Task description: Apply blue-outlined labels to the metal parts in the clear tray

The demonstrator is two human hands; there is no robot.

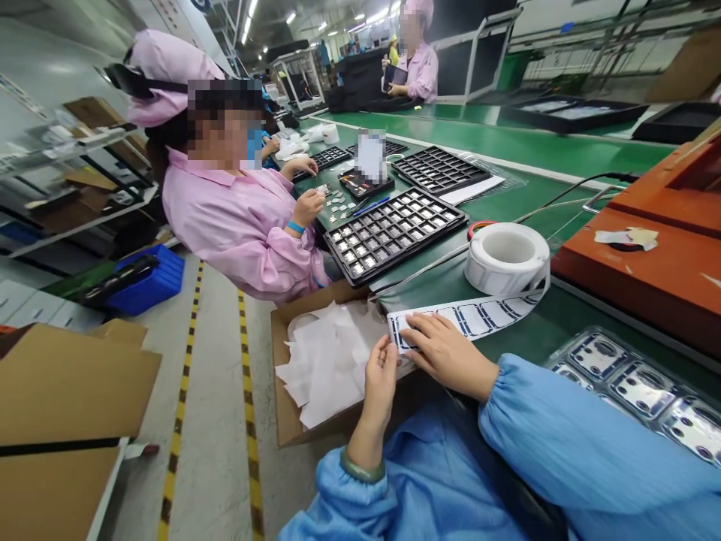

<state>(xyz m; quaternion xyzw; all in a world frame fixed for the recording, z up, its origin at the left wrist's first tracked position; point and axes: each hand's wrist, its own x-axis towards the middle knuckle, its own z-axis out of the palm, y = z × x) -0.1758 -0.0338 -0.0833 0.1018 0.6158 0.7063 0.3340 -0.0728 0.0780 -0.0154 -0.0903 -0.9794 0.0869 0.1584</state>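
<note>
A strip of adhesive labels point(476, 317) with dark blue outlines runs from a white roll point(501, 259) toward me at the table's edge. At the strip's free end, my left hand point(381, 372) pinches the near corner between thumb and fingers. My right hand point(444, 349) lies over the strip, fingers stretched out across its end labels; whether its fingertips lift a label I cannot tell. A clear plastic tray point(605, 387) of shiny plates with dark-edged cutouts rests by my right forearm.
Below my hands stands a cardboard box point(287, 406) of white backing paper point(332, 364). A black compartment tray point(397, 233) of small parts lies beyond. A co-worker in pink point(242, 210) handles small pieces at left. An orange machine point(647, 225) stands at right.
</note>
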